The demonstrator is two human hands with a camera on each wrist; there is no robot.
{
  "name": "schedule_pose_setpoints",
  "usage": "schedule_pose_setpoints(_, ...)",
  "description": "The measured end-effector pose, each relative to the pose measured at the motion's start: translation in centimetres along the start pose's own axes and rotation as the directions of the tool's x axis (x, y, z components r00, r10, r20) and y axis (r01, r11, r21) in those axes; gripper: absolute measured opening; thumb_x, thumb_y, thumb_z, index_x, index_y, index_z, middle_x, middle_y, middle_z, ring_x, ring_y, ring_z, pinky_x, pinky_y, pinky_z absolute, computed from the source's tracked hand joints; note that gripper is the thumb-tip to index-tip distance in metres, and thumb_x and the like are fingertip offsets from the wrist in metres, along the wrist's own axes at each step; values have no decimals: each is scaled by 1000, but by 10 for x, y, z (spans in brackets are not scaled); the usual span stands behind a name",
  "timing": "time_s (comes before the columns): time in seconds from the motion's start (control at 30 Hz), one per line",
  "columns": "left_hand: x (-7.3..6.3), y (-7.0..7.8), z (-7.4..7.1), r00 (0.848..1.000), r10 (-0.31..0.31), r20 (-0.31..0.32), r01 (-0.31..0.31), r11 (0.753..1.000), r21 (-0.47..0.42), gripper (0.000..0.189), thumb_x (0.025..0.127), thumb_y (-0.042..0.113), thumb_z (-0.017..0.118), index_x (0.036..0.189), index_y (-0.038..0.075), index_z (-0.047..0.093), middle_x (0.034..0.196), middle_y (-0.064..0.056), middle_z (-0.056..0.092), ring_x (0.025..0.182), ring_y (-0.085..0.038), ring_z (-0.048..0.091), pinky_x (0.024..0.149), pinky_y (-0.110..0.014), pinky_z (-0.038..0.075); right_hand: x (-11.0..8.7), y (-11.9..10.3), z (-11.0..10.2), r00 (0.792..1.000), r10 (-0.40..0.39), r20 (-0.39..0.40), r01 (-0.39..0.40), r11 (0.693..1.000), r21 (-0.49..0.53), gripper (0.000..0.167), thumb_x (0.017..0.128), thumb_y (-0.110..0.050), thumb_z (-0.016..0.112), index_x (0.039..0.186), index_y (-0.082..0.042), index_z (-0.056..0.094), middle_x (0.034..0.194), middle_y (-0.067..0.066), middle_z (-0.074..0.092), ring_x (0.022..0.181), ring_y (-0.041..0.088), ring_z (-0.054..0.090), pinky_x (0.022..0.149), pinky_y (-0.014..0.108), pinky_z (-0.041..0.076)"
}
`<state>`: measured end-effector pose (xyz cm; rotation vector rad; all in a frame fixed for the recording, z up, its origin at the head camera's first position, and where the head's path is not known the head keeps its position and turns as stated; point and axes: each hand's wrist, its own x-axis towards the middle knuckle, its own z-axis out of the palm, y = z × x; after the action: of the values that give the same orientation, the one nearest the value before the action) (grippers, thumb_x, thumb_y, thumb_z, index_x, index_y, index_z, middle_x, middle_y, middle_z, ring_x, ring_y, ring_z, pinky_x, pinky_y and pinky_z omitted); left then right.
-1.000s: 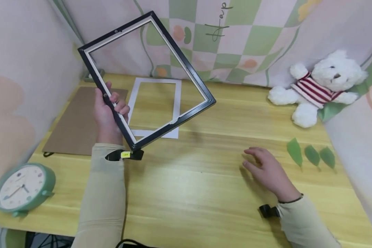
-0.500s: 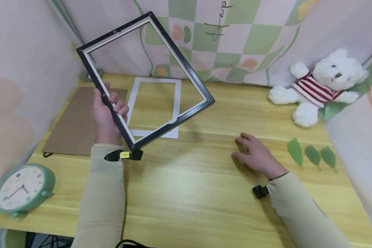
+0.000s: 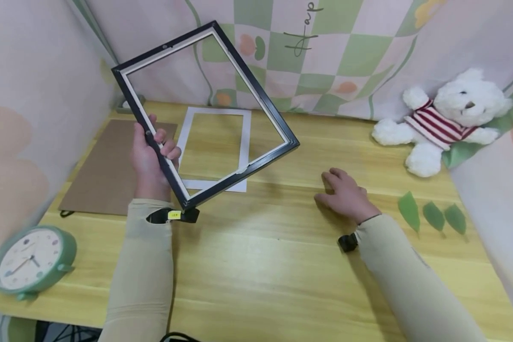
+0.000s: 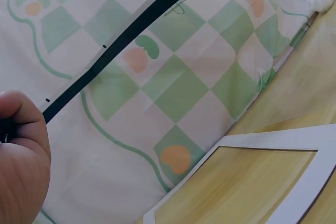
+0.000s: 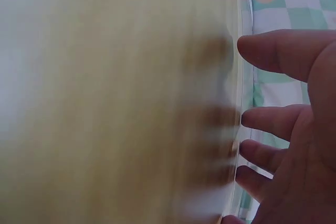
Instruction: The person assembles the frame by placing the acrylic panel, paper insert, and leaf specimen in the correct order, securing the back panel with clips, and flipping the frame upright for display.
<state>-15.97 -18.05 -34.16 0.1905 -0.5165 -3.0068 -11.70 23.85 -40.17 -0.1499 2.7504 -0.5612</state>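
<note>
My left hand (image 3: 144, 161) grips an empty black picture frame (image 3: 265, 160) by its left side, thumb and fingers round the bar. The frame hangs tilted above the table, its white inner lip showing. Seen through its opening is a white paper mat (image 3: 245, 133) lying near the back edge. The left wrist view shows one bar of the frame (image 4: 126, 45) rising from the hand (image 4: 23, 166). My right hand (image 3: 348, 197) is low over the table's right middle, fingers spread; in the right wrist view its fingertips (image 5: 251, 45) are right at a shiny surface with blurred reflections.
A brown backing board (image 3: 104, 166) lies at left, beside the wall. A green alarm clock (image 3: 32, 259) stands at the front left. At right are a white teddy bear (image 3: 438, 126) and several green leaves (image 3: 409, 211). A checkered curtain (image 3: 278, 52) hangs behind the table.
My right hand has moved forward and left over the table, its fingers spreading a little. The left hand and the picture frame have stayed almost still.
</note>
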Motion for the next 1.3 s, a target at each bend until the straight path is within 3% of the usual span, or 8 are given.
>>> schedule_pose_setpoints(0.57,-2,-7,-2,1000,8,11,-9,999,53,34,107,42,42,113,12,57,59,1,42,37,-11,37,33,-20,33,19,-11,-2,997,82,2,-82,997,2,83,97,-46,56,158,-1,22,162,30,6,145,54,8,98,82,18)
schedule_pose_setpoints(1.07,-2,-11,-1,1000,4,9,-5,997,78,33,107,42,43,115,13,57,60,2,43,37,-11,37,33,-19,33,16,-12,2,999,51,-19,-51,999,9,76,99,-44,56,157,-5,28,163,27,8,146,52,10,99,78,21)
schedule_pose_setpoints(1.2,-3,-15,0,1000,-17,12,15,996,86,34,107,43,42,114,13,56,61,2,41,37,-10,36,32,-19,32,11,-12,0,997,34,-76,-24,992,124,74,100,-40,57,156,-2,27,162,30,11,147,52,12,107,80,13)
schedule_pose_setpoints(1.3,-3,-19,1,999,-34,24,31,994,107,34,107,43,42,113,13,56,61,3,41,37,-10,36,32,-18,32,3,-13,-3,985,39,-169,16,949,314,68,101,-34,57,155,-1,31,161,28,20,147,48,18,114,72,14)
